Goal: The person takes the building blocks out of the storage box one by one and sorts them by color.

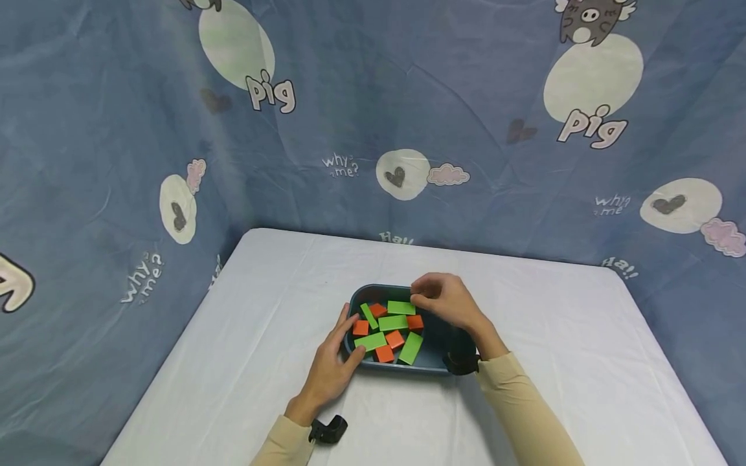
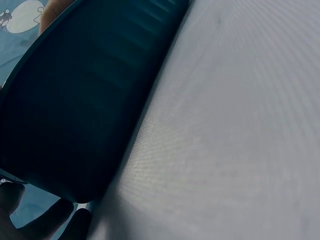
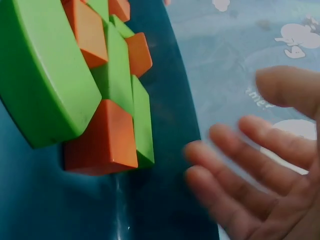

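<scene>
A dark teal plastic bin [image 1: 434,370] stands on the table, with several green rectangular blocks [image 1: 393,323] and several orange blocks [image 1: 384,353] lying mixed toward its left side. My left hand [image 1: 329,369] rests at the bin's left end, fingers fairly straight along the rim and thumb near the front corner. In the left wrist view, dark fingers [image 2: 47,220] lie against the bin's end. Over the far rim, right of the blocks, is my right hand [image 1: 445,299]. Its fingers [image 3: 250,170] are spread loosely apart from the thumb, with nothing between them in the right wrist view.
A white cloth covers the table [image 1: 280,304] around the bin. Behind and to the left hangs a blue curtain [image 1: 326,116] printed with pigs and lettering. Each wrist carries a black camera band [image 1: 329,428].
</scene>
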A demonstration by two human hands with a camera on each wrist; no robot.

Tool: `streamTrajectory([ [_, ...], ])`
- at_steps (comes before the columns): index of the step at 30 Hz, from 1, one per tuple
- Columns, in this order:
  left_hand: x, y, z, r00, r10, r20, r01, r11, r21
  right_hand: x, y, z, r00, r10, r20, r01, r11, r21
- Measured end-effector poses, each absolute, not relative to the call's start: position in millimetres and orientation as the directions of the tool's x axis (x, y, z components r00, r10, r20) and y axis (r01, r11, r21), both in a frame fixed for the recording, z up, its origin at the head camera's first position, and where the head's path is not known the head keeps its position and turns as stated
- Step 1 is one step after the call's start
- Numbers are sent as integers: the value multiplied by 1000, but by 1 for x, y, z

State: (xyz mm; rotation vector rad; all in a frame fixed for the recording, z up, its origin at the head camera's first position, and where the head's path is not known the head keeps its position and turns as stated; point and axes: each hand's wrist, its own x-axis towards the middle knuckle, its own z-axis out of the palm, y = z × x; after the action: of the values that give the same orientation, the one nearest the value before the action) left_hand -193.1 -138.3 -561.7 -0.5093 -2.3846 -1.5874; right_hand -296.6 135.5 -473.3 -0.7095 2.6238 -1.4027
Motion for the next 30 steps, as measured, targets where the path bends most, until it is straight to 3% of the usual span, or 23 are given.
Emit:
streamTrajectory([
  [9, -193, -137, -560, -911, 162, 378, 412, 340, 845, -299, 135, -475, -840, -539, -54, -334, 594, -732],
  [22, -192, -135, -560, -921, 161, 355, 389, 322, 863, -301, 142, -487, -813, -569, -125, -333, 630, -702],
  [30, -192, -136, -560, -923, 153, 352, 384, 334, 861, -307, 145, -498, -760, -644, -90, -373, 545, -751],
])
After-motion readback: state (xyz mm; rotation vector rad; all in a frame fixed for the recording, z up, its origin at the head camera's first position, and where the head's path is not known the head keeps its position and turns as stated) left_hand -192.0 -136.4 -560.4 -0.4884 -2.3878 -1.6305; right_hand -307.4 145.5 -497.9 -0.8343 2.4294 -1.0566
